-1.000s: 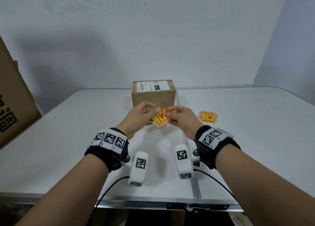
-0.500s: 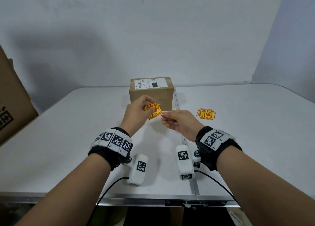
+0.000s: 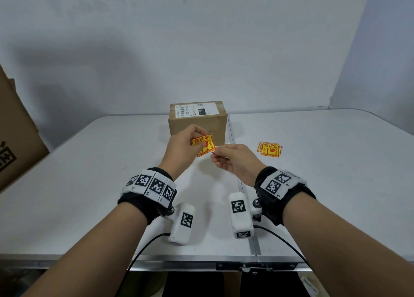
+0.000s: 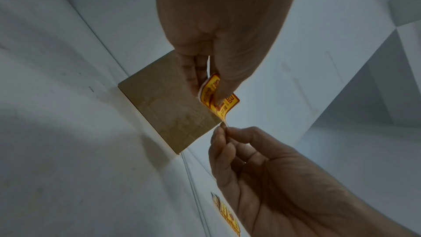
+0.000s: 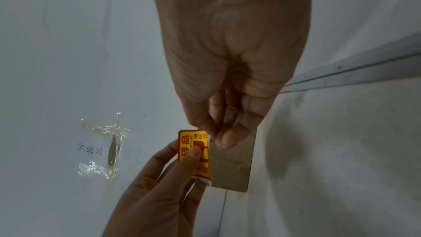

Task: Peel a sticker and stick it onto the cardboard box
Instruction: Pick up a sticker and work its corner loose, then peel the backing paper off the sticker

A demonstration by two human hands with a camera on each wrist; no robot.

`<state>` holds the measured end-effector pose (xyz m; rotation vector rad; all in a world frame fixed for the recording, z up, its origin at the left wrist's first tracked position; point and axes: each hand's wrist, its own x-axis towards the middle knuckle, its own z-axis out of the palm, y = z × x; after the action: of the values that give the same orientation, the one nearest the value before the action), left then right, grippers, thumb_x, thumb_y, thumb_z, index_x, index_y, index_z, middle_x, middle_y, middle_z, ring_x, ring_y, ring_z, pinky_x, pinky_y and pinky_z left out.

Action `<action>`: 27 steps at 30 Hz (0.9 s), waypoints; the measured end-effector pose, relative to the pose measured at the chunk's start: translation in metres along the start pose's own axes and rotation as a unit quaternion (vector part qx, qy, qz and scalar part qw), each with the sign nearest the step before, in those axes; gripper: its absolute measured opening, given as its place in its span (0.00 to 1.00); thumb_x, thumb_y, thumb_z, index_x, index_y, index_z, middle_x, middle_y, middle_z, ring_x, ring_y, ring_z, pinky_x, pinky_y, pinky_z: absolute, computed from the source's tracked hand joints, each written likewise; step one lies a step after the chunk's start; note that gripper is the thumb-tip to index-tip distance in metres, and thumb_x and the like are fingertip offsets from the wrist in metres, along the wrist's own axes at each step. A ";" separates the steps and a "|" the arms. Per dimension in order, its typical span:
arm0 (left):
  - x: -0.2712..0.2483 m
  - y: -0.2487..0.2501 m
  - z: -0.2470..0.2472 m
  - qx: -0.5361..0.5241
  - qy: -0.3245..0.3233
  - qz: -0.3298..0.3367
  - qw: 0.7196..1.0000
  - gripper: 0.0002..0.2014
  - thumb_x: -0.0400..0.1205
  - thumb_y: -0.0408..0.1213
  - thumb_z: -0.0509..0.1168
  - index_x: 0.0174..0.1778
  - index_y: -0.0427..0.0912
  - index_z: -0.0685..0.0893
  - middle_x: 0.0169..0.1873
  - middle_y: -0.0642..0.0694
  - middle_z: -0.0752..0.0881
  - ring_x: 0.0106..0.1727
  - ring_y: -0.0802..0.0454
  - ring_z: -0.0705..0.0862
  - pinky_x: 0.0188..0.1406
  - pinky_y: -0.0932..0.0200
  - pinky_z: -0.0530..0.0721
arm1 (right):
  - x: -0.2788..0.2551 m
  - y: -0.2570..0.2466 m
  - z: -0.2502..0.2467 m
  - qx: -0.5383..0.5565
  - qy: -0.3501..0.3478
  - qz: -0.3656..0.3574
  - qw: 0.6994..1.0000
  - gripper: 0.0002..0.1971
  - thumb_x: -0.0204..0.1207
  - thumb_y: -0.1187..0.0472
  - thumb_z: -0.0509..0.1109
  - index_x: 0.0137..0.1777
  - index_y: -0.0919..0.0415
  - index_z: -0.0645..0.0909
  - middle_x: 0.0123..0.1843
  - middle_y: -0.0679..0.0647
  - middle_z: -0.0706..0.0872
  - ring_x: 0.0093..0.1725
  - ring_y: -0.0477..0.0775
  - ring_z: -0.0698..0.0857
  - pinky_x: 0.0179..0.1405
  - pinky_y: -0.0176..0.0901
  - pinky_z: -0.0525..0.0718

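Sticker (image 3: 203, 144) pinched in left hand (image 3: 182, 147), right hand (image 3: 235, 162) pinching its corner, before cardboard box (image 3: 197, 124).

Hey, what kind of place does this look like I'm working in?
Probably a parcel packing or shipping workstation. A sealed cardboard box with a printed shipping label stands on a white folding table, a small stack of yellow fragile stickers lies nearby, and a larger carton sits at the left.

Yellow sticker (image 3: 203, 145) with red print, brown cardboard box (image 3: 197, 126), white table (image 3: 89, 173).
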<state>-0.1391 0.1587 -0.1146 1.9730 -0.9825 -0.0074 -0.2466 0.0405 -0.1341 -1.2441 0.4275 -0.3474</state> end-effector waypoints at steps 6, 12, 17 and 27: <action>0.002 0.000 0.002 0.005 0.004 0.004 1.000 0.10 0.79 0.34 0.70 0.52 0.52 0.81 0.51 0.52 0.88 0.51 0.55 0.85 0.39 0.71 0.79 | 0.003 0.001 0.001 0.005 0.013 -0.007 1.000 0.04 0.78 0.73 0.66 0.43 0.69 0.81 0.36 0.60 0.84 0.31 0.50 0.83 0.34 0.33 0.87; 0.002 -0.001 0.005 0.186 0.088 0.135 0.969 0.12 0.75 0.32 0.71 0.51 0.51 0.83 0.53 0.55 0.78 0.61 0.52 0.73 0.53 0.58 0.65 | 0.004 0.003 0.002 0.008 0.029 -0.017 0.999 0.05 0.79 0.71 0.67 0.42 0.69 0.81 0.36 0.60 0.84 0.31 0.50 0.82 0.34 0.32 0.87; -0.001 -0.002 0.000 0.262 0.022 0.139 0.955 0.06 0.78 0.47 0.70 0.48 0.55 0.90 0.49 0.55 0.78 0.58 0.51 0.74 0.53 0.58 0.61 | 0.005 0.005 0.002 -0.005 0.032 -0.026 0.999 0.05 0.78 0.71 0.68 0.42 0.69 0.83 0.36 0.60 0.84 0.31 0.50 0.82 0.37 0.33 0.87; 0.007 0.010 -0.002 0.208 0.003 0.031 0.978 0.07 0.76 0.51 0.70 0.46 0.57 0.91 0.47 0.55 0.74 0.61 0.53 0.71 0.57 0.56 0.64 | 0.008 0.003 0.006 -0.070 0.054 -0.079 0.993 0.07 0.77 0.70 0.70 0.50 0.74 0.84 0.37 0.59 0.85 0.34 0.50 0.83 0.36 0.33 0.87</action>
<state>-0.1402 0.1526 -0.1035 2.3158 -1.1097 0.2577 -0.2370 0.0422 -0.1361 -1.4054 0.4521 -0.5283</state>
